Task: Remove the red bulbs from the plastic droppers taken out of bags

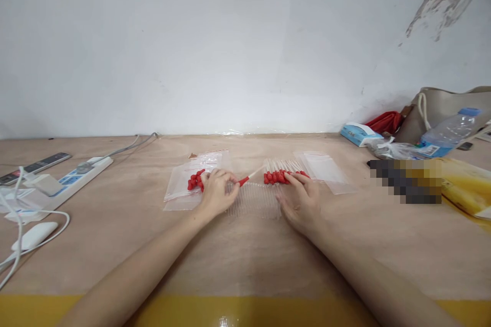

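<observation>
On a brown-covered table [215,265], a person's left hand [219,191] pinches a red-tipped stick [244,180] at the eleven o'clock of a clear ribbed strip [257,202]; the right hand [303,199], fingers bent, grip unclear, touches a row of red pieces [273,178] at two o'clock.

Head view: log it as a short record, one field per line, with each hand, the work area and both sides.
Left hand: pinching a red-tipped stick
Right hand: fingers on a row of red pieces; grip unclear
Between hands: clear ribbed sheet
Beyond left hand: red cluster over clear plastic bags
Far left: white power strip, cables
Far right: blue box, clear bottle
</observation>
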Action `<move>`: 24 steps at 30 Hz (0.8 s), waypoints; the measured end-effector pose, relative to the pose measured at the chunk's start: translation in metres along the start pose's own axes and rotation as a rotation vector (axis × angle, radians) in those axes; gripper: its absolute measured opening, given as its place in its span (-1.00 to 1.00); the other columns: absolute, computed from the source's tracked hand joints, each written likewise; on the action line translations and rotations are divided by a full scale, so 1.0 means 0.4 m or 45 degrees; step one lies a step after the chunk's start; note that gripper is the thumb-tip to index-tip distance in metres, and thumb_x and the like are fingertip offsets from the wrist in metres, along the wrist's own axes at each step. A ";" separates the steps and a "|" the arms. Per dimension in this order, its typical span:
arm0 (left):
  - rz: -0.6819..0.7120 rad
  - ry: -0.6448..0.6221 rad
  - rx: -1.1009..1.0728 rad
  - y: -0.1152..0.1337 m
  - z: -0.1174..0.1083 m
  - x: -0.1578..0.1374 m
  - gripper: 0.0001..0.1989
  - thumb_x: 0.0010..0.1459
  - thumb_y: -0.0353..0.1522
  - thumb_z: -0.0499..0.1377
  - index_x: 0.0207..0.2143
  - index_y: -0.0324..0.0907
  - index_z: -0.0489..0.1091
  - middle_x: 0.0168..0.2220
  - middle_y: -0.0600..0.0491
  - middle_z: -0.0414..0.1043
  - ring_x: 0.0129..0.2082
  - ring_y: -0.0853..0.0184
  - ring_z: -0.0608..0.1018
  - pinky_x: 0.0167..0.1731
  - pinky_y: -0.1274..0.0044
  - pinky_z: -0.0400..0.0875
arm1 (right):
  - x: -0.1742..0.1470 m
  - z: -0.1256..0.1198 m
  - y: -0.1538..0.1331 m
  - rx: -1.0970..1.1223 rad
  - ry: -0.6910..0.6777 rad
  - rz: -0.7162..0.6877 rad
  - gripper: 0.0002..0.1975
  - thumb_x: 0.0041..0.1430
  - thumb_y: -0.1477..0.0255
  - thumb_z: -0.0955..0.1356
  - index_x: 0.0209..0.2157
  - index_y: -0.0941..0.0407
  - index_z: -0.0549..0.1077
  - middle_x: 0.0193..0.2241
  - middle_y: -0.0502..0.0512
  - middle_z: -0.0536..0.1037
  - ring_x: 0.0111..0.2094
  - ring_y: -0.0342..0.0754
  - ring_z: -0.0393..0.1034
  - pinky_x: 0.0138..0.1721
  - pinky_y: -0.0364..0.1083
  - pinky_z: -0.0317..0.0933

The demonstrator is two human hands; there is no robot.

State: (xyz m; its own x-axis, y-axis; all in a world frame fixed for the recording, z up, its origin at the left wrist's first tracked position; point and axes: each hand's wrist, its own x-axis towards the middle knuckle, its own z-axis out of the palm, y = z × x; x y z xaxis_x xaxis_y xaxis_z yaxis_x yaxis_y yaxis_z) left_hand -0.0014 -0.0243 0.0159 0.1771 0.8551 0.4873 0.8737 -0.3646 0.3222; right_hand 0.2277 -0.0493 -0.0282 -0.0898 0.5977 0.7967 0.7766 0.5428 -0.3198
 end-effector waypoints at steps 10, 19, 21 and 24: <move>0.703 0.254 0.110 -0.017 -0.015 -0.128 -0.94 0.05 -0.45 0.10 -0.37 -0.17 0.34 -0.34 0.09 0.48 -0.29 0.30 0.43 -0.16 0.32 0.04 | -0.001 0.006 -0.068 -0.096 -0.202 -0.462 -0.79 0.09 0.33 0.30 -0.20 -0.03 0.42 -0.32 -0.02 0.50 -0.14 -0.06 0.28 0.10 0.16 -0.29; 0.702 0.150 0.020 -0.014 0.018 -0.126 -0.78 0.07 -0.29 0.14 -0.19 -0.12 0.35 -0.16 0.01 0.42 -0.10 0.22 0.37 -0.06 0.30 0.03 | -0.015 0.026 -0.068 -0.059 -0.246 -0.532 -0.84 0.14 0.43 0.25 -0.27 0.05 0.44 -0.57 -0.08 0.41 -0.43 -0.19 0.23 0.07 0.09 -0.21; 0.721 0.119 -0.016 -0.013 0.023 -0.127 -0.88 0.10 -0.32 0.12 -0.29 -0.11 0.37 -0.23 0.07 0.46 -0.15 0.28 0.40 -0.05 0.31 0.02 | -0.016 0.026 -0.072 -0.045 -0.267 -0.544 -0.85 0.14 0.42 0.25 -0.29 0.06 0.44 -0.58 -0.07 0.40 -0.44 -0.19 0.22 0.04 0.08 -0.18; 0.710 0.102 -0.052 -0.008 0.026 -0.129 -0.92 0.12 -0.34 0.10 -0.38 -0.14 0.37 -0.38 0.12 0.47 -0.25 0.34 0.42 -0.04 0.31 0.00 | -0.018 0.025 -0.080 -0.036 -0.281 -0.551 -0.85 0.14 0.43 0.24 -0.34 0.05 0.45 -0.60 -0.08 0.37 -0.45 -0.19 0.20 -0.01 0.05 -0.14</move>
State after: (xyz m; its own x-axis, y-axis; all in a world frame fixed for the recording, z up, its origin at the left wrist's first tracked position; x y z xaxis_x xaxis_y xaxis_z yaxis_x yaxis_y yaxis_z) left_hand -0.0088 -0.0633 -0.0186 0.5703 0.4990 0.6525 0.6394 -0.7683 0.0288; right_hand 0.1973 -0.0654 -0.0287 -0.5362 0.4330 0.7246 0.6548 0.7551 0.0334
